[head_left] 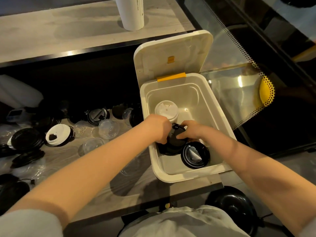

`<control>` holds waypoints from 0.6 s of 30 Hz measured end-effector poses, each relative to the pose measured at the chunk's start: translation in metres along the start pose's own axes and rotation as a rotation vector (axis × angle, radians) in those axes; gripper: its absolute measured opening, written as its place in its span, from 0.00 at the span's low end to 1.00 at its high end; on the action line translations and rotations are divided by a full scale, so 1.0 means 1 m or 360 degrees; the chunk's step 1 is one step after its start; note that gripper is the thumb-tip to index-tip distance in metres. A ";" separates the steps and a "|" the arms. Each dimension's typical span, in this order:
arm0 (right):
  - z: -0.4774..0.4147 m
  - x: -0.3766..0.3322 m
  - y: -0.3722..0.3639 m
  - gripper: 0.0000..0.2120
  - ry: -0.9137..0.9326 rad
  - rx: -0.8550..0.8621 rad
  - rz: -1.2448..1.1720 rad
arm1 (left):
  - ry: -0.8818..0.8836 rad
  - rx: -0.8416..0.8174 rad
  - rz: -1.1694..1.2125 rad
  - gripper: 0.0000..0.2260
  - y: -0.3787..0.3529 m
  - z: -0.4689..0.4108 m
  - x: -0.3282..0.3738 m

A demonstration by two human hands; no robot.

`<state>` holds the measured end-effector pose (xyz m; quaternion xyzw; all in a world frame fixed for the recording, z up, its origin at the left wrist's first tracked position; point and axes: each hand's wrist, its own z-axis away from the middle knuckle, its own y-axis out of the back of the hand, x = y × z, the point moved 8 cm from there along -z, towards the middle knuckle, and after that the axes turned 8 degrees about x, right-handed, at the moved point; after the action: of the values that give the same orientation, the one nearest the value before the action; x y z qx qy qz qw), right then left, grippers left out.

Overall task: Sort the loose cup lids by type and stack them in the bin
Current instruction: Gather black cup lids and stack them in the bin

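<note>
The fingers of the left hand curl down round the left edge of a black lid stack, and the right hand pinches the same stack from the opposite side, thumb on top and the other fingers tucked under its right rim (their tips are hidden). The stack sits low inside the white bin, against the left wall. Just beside it, towards the near right corner, stands a second black stack. Behind the hands a white lid stack stands upright, touching the left hand's knuckles or nearly so. The bin's cover is tipped open at the far side on a yellow hinge.

Left of the bin, on the counter, unsorted lids lie scattered: loose black lids, one white lid resting on black ones, and clear lids between them. A white cylinder stands on the upper shelf.
</note>
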<state>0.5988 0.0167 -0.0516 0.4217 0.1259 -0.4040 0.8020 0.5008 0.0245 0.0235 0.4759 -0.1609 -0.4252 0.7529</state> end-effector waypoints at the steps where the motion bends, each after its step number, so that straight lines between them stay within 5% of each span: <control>1: -0.001 0.004 0.001 0.21 -0.0033 0.0004 -0.0076 | -0.0036 -0.0153 -0.0010 0.09 -0.005 -0.004 0.006; 8: -0.006 0.011 0.003 0.16 -0.0076 0.0043 -0.0290 | -0.0322 -0.0675 -0.0192 0.25 -0.049 0.000 0.036; 18: -0.003 0.004 0.001 0.21 0.0033 0.0053 -0.0215 | -0.0091 -0.0249 -0.0371 0.17 -0.030 -0.008 0.020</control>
<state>0.6027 0.0168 -0.0551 0.4295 0.1557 -0.4549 0.7644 0.5029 0.0079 -0.0093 0.4189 -0.0924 -0.5345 0.7282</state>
